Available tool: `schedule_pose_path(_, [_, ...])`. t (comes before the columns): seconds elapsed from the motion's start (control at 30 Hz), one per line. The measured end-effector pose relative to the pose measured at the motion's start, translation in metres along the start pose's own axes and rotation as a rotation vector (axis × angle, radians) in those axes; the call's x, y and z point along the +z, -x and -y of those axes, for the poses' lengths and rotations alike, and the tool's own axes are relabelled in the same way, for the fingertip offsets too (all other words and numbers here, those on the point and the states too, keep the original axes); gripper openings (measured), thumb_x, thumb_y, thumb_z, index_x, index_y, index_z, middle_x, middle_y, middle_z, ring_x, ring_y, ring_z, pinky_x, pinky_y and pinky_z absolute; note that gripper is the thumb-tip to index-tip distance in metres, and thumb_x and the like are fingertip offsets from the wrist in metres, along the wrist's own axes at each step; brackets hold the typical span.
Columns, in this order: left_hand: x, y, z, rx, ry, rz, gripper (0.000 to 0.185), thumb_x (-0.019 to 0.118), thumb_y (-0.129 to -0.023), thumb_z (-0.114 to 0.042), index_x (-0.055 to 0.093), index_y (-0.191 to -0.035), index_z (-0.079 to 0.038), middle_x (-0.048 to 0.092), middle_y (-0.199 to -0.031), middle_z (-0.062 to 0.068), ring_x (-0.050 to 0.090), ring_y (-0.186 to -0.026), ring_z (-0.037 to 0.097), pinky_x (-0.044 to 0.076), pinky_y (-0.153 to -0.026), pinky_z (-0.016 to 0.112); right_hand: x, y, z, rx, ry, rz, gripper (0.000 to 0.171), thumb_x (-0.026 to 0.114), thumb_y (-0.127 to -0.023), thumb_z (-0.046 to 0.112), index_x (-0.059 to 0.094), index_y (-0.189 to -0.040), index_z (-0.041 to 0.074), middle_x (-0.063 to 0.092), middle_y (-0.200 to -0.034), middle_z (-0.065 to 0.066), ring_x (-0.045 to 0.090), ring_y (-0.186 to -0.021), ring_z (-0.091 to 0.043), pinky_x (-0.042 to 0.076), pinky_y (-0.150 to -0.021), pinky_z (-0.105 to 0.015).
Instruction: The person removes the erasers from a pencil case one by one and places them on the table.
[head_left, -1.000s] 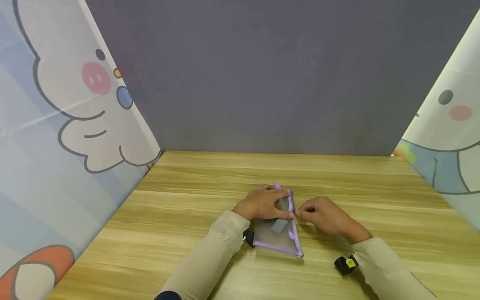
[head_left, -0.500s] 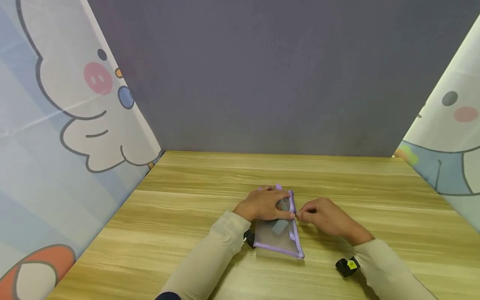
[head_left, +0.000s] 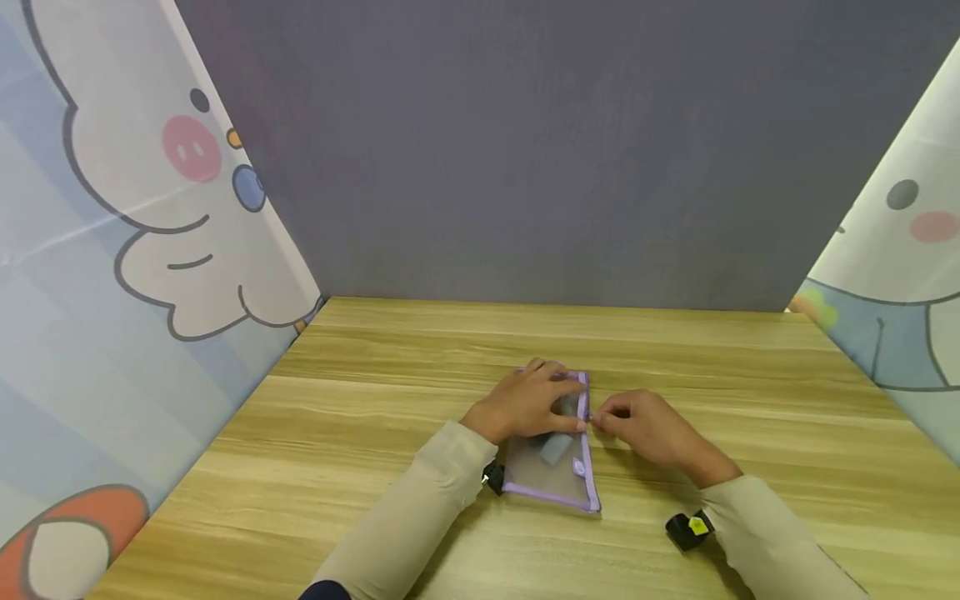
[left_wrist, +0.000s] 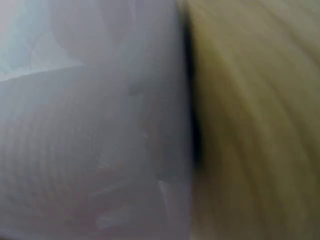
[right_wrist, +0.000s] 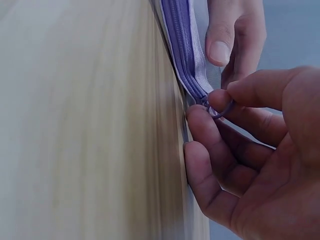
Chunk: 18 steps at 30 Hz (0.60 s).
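Observation:
A see-through mesh zip pouch (head_left: 540,475) with purple edging lies on the table, its long zipped edge towards my right hand. A pale grey block-like item (head_left: 556,448) shows through the mesh. My left hand (head_left: 528,400) rests on the far half of the pouch, fingers spread, thumb at the zipped edge. My right hand (head_left: 651,427) is beside that edge. In the right wrist view its thumb and forefinger pinch the zipper pull (right_wrist: 225,109) on the purple zipper (right_wrist: 181,45). Mesh fills much of the blurred left wrist view, and that hand is not recognisable there.
The wood-grain table (head_left: 375,417) extends around the pouch. A dark grey panel (head_left: 525,150) stands along its back edge. Cartoon-printed sheets flank it on the left (head_left: 150,275) and right (head_left: 900,275). A black wrist camera (head_left: 684,532) hangs at the right sleeve.
My left fingers have spread and reached slightly forward over the pouch's far end, covering the purple tab there. The right hand keeps its pinch with hardly any movement. The head view shifts slightly.

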<state>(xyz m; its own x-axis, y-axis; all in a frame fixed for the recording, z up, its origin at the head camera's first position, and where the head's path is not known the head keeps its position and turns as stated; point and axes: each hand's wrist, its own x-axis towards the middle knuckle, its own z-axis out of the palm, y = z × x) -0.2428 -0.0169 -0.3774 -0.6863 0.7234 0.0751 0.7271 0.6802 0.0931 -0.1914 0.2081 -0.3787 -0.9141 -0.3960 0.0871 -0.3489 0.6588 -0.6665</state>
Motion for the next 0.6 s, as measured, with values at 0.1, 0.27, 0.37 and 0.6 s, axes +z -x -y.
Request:
schedule_pose_path(0.1, [-0.006,0.004,-0.003,0.007,-0.018,0.008,0.062,0.053,-0.093,-0.068,0.053,-0.146,-0.036,0.049,-0.146,0.000,0.045,-0.131,0.019,0.047,-0.099,0.046,0.001,0.000,0.000,-0.005,-0.005,-0.013,0.017,0.063,-0.100,0.019,0.074,-0.088,0.013,0.063,-0.075,0.003,0.052,-0.064,-0.011,0.044,-0.060,-0.027])
schedule_pose_path(0.27, [-0.013,0.010,-0.003,0.025,0.040,0.063,0.071,0.061,-0.086,-0.070,0.053,-0.147,-0.033,0.047,-0.151,-0.003,0.042,-0.138,0.016,0.042,-0.107,0.043,0.001,0.000,-0.001,0.005,-0.005,-0.026,0.018,0.063,-0.100,0.019,0.074,-0.086,0.014,0.061,-0.073,0.003,0.052,-0.064,-0.012,0.044,-0.059,-0.027])
schedule_pose_path(0.37, [-0.016,0.013,-0.003,0.019,0.062,0.111,0.080,0.066,-0.081,-0.073,0.051,-0.149,-0.033,0.041,-0.156,-0.002,0.035,-0.144,0.015,0.035,-0.113,0.043,0.000,0.000,-0.001,0.010,-0.001,-0.026,0.018,0.063,-0.100,0.020,0.074,-0.087,0.014,0.060,-0.073,0.003,0.052,-0.064,-0.012,0.044,-0.059,-0.027])
schedule_pose_path(0.6, [-0.021,0.015,-0.011,-0.013,-0.005,0.144,0.078,0.072,-0.083,-0.063,0.050,-0.150,-0.029,0.037,-0.159,0.005,0.036,-0.145,0.023,0.035,-0.113,0.049,0.001,0.000,0.000,0.013,-0.008,-0.020,0.019,0.063,-0.101,0.022,0.074,-0.088,0.013,0.060,-0.074,0.003,0.051,-0.065,-0.012,0.044,-0.059,-0.027])
